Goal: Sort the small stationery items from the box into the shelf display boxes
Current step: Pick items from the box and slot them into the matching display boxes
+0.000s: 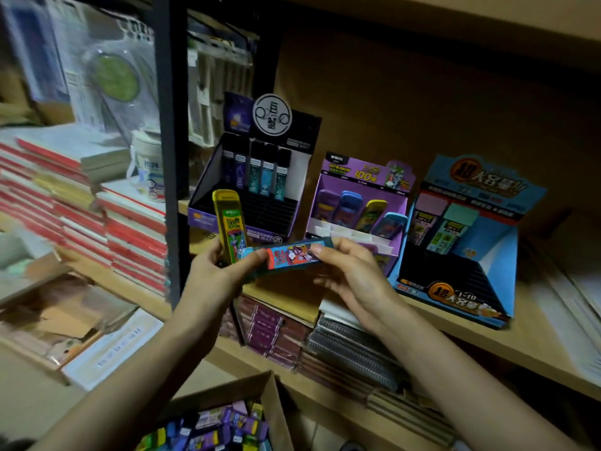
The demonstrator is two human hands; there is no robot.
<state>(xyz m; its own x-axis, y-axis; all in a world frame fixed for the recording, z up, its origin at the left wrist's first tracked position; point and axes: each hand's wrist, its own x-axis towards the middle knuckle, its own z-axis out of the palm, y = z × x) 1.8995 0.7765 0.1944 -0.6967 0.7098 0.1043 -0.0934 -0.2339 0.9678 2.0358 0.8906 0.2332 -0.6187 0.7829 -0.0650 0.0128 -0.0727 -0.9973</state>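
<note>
Shelf [536,346] – three display boxes [260,230] [354,174] [455,297]; hands [214,275] [354,278] hold two cases (yellow [229,226], blue [292,253]).

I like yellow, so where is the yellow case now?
In the head view the yellow case stands upright in the left grip, left of centre, in front of the dark display box, beside the blue case.

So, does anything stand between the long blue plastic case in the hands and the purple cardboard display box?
Nothing visible does. The long blue plastic case, held between the left hand and right hand, is just in front of the purple cardboard display box, whose open front faces it. Its front slots look free.
</note>
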